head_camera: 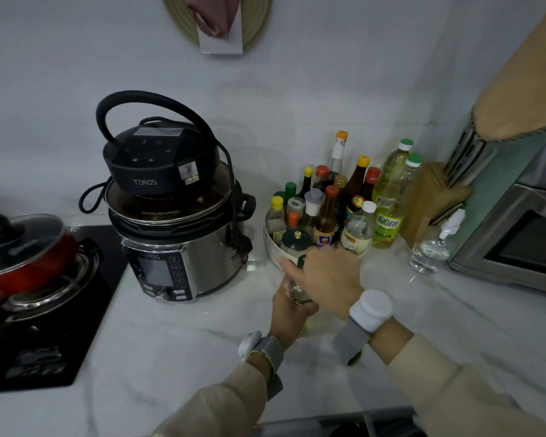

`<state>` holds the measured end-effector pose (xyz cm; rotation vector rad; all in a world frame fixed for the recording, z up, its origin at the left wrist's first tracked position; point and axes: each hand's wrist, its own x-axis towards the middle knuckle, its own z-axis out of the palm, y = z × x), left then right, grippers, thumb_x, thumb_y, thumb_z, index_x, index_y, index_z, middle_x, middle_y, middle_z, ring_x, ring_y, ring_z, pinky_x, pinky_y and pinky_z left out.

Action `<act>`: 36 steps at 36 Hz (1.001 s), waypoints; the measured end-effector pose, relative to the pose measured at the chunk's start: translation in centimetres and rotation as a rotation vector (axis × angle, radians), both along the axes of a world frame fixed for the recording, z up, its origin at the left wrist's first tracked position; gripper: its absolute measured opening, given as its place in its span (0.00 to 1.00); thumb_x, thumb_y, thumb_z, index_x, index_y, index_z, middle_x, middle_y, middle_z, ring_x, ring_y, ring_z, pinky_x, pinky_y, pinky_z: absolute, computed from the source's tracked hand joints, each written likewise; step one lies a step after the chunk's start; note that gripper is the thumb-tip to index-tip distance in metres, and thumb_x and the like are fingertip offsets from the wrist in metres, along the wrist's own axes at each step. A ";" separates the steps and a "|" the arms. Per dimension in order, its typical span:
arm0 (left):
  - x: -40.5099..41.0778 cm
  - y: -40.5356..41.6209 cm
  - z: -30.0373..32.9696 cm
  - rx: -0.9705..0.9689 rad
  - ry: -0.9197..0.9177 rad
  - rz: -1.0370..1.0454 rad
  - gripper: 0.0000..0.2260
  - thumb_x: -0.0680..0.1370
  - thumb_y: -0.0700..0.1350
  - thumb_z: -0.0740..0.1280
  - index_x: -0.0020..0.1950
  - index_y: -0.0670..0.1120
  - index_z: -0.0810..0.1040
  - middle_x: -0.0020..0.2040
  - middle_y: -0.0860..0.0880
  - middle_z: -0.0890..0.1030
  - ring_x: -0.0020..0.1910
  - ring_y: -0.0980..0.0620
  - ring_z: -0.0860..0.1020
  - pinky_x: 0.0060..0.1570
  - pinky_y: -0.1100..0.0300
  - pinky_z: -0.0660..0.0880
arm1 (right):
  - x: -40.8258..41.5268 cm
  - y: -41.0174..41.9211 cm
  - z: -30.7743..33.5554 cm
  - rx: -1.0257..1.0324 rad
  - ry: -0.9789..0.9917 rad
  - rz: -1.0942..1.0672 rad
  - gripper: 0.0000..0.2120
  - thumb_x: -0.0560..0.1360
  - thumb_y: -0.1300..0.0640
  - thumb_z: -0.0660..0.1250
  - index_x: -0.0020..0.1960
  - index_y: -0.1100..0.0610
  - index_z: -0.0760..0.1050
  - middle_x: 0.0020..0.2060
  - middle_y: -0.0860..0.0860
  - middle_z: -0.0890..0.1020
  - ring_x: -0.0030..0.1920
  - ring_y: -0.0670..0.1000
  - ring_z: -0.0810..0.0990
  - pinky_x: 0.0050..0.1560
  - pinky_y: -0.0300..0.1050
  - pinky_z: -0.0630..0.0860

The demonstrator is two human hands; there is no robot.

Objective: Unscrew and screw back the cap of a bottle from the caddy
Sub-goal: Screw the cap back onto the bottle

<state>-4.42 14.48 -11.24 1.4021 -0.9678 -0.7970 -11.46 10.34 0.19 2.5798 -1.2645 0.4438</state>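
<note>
A clear glass bottle (298, 292) with pale liquid stands on the white counter just in front of the round white caddy (271, 244). My left hand (292, 313) is wrapped around its body from below. From above, my right hand (327, 274) covers the bottle's top, its fingers closed over a dark cap (301, 261) that is mostly hidden. The caddy holds several sauce and oil bottles with red, yellow, green and orange caps.
A steel pressure cooker (183, 247) with a black lid unit stands left of the caddy. A red pot (22, 250) sits on the black hob at far left. Two tall oil bottles (391, 197), a spray bottle (435, 247), a knife block and an oven (517, 234) are at right.
</note>
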 end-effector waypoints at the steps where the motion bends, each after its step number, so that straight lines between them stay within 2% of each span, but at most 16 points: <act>1: 0.0 0.0 -0.1 0.011 -0.001 -0.003 0.22 0.64 0.35 0.72 0.54 0.50 0.73 0.48 0.52 0.81 0.44 0.65 0.79 0.44 0.72 0.75 | -0.5 -0.4 0.4 0.029 0.002 0.065 0.29 0.73 0.30 0.50 0.39 0.56 0.70 0.34 0.53 0.78 0.34 0.55 0.75 0.31 0.44 0.63; 4: 0.0 0.0 -0.2 0.005 -0.012 0.027 0.19 0.63 0.38 0.71 0.50 0.53 0.74 0.44 0.52 0.81 0.40 0.58 0.79 0.43 0.61 0.76 | -1.7 -2.0 1.6 0.035 0.013 0.353 0.31 0.72 0.29 0.50 0.55 0.55 0.68 0.44 0.52 0.80 0.41 0.57 0.79 0.33 0.47 0.69; 6: 0.0 0.0 -0.2 -0.002 -0.005 0.044 0.19 0.63 0.36 0.71 0.48 0.54 0.74 0.42 0.53 0.81 0.39 0.57 0.78 0.42 0.59 0.76 | -2.3 -3.4 1.9 -0.011 0.095 0.536 0.30 0.72 0.31 0.50 0.59 0.54 0.68 0.46 0.51 0.78 0.41 0.55 0.78 0.32 0.47 0.71; 9: 0.0 0.0 0.0 -0.011 -0.027 0.041 0.19 0.63 0.36 0.71 0.49 0.53 0.74 0.43 0.52 0.80 0.39 0.55 0.78 0.42 0.58 0.75 | -2.6 -4.9 1.7 -0.043 0.167 0.662 0.27 0.75 0.35 0.49 0.59 0.53 0.72 0.41 0.52 0.77 0.35 0.54 0.77 0.28 0.48 0.71; 13: -0.1 0.1 0.3 -0.006 -0.044 0.046 0.20 0.63 0.35 0.71 0.47 0.55 0.73 0.42 0.52 0.79 0.38 0.56 0.76 0.40 0.61 0.74 | -2.0 -5.4 0.1 -0.030 0.085 0.720 0.20 0.76 0.40 0.54 0.46 0.56 0.72 0.33 0.53 0.75 0.29 0.55 0.74 0.25 0.49 0.71; 18: 0.1 0.1 0.4 -0.009 -0.034 0.040 0.20 0.63 0.36 0.70 0.48 0.56 0.73 0.42 0.51 0.80 0.38 0.56 0.77 0.41 0.57 0.75 | -0.8 -4.4 -1.3 -0.076 -0.054 0.496 0.20 0.74 0.41 0.56 0.36 0.56 0.72 0.24 0.51 0.75 0.25 0.54 0.74 0.23 0.43 0.66; 21: 0.0 0.1 0.5 -0.014 -0.010 0.027 0.25 0.64 0.31 0.72 0.51 0.56 0.73 0.44 0.55 0.81 0.41 0.63 0.79 0.42 0.65 0.76 | -0.3 -2.3 -2.1 -0.123 -0.158 0.218 0.20 0.72 0.42 0.58 0.32 0.56 0.72 0.21 0.52 0.75 0.21 0.54 0.73 0.24 0.39 0.62; 24: -0.2 0.3 0.8 -0.039 -0.004 0.019 0.30 0.64 0.30 0.74 0.60 0.51 0.70 0.49 0.60 0.78 0.46 0.71 0.77 0.42 0.76 0.72 | 0.3 -0.3 -2.2 -0.194 -0.147 -0.060 0.19 0.70 0.42 0.64 0.29 0.56 0.74 0.18 0.52 0.73 0.20 0.52 0.64 0.28 0.39 0.59; 25: -0.3 0.3 0.8 -0.044 -0.007 0.021 0.30 0.65 0.31 0.74 0.61 0.51 0.68 0.50 0.61 0.78 0.46 0.72 0.77 0.42 0.77 0.72 | 0.4 0.1 -2.3 -0.189 -0.147 -0.120 0.19 0.68 0.42 0.68 0.29 0.56 0.74 0.17 0.52 0.72 0.20 0.51 0.62 0.28 0.39 0.59; 27: -0.3 0.3 0.8 -0.040 -0.016 0.031 0.30 0.65 0.31 0.75 0.59 0.54 0.68 0.49 0.59 0.79 0.46 0.71 0.77 0.42 0.75 0.73 | 0.5 0.6 -1.8 -0.140 -0.130 -0.144 0.21 0.67 0.40 0.71 0.28 0.56 0.72 0.18 0.52 0.72 0.19 0.52 0.65 0.28 0.40 0.59; 28: -0.2 0.3 0.7 -0.032 -0.018 0.030 0.28 0.65 0.32 0.75 0.57 0.53 0.70 0.48 0.57 0.79 0.45 0.70 0.77 0.41 0.74 0.73 | 0.3 0.6 -1.5 -0.124 -0.100 -0.123 0.23 0.69 0.37 0.68 0.30 0.56 0.71 0.20 0.52 0.73 0.21 0.53 0.69 0.28 0.40 0.60; 30: -0.3 0.4 0.7 -0.003 -0.021 0.023 0.24 0.65 0.32 0.75 0.55 0.48 0.71 0.46 0.57 0.79 0.43 0.72 0.77 0.39 0.76 0.72 | -0.2 0.2 -1.1 -0.069 -0.034 -0.043 0.27 0.72 0.31 0.57 0.35 0.56 0.70 0.26 0.52 0.74 0.28 0.55 0.73 0.30 0.43 0.62; 32: -0.2 0.3 0.8 0.001 -0.030 0.024 0.22 0.65 0.30 0.73 0.52 0.50 0.72 0.45 0.58 0.79 0.41 0.70 0.78 0.39 0.76 0.72 | -0.9 -0.7 -0.3 -0.047 -0.037 0.101 0.30 0.72 0.28 0.49 0.43 0.55 0.70 0.32 0.52 0.77 0.33 0.55 0.76 0.32 0.44 0.64; 34: -0.2 0.2 0.6 -0.002 -0.049 0.049 0.22 0.65 0.30 0.72 0.48 0.54 0.73 0.42 0.56 0.80 0.39 0.65 0.79 0.38 0.74 0.72 | -1.4 -1.8 0.6 -0.082 -0.057 0.310 0.29 0.73 0.31 0.50 0.50 0.55 0.70 0.34 0.51 0.79 0.33 0.56 0.78 0.31 0.44 0.65; 36: -0.2 0.2 0.6 -0.009 -0.061 0.065 0.22 0.65 0.30 0.71 0.46 0.56 0.73 0.40 0.55 0.80 0.36 0.62 0.77 0.36 0.71 0.73 | -1.7 -3.2 1.0 -0.119 0.007 0.500 0.24 0.75 0.35 0.53 0.50 0.55 0.72 0.32 0.51 0.79 0.31 0.55 0.78 0.30 0.44 0.65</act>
